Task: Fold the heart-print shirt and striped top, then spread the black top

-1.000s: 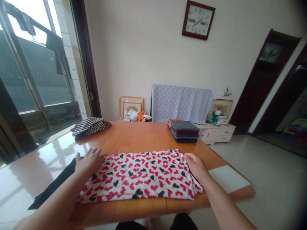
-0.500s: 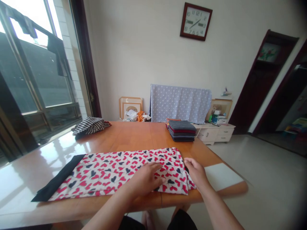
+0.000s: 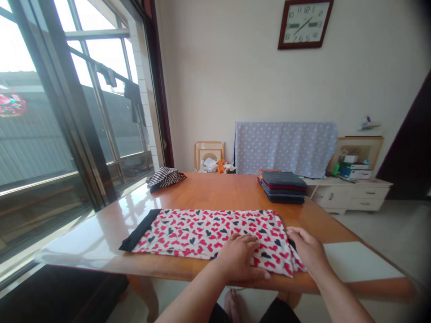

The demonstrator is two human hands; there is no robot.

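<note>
A folded garment (image 3: 202, 233), pale with red and black hearts, lies lengthwise along the near edge of the table. A plain black band (image 3: 141, 229) forms its left end. Palm down on its right half, near the front edge, rests my left hand (image 3: 239, 253), with fingers stretched out. My right hand (image 3: 308, 249) is closed at the garment's right end, thumb against curled fingers, pinching its edge where a bit of black shows. The fingertips' hold is partly hidden.
Towards the back right of the wooden table (image 3: 218, 190) stands a stack of folded clothes (image 3: 284, 186). A crumpled striped cloth (image 3: 166, 178) lies at the back left. A whitish sheet (image 3: 362, 260) covers part of the right corner. Windows flank the left side.
The view has turned left, so everything appears farther right. My left hand now lies flatter on the garment. My right hand keeps its place at the right end.
</note>
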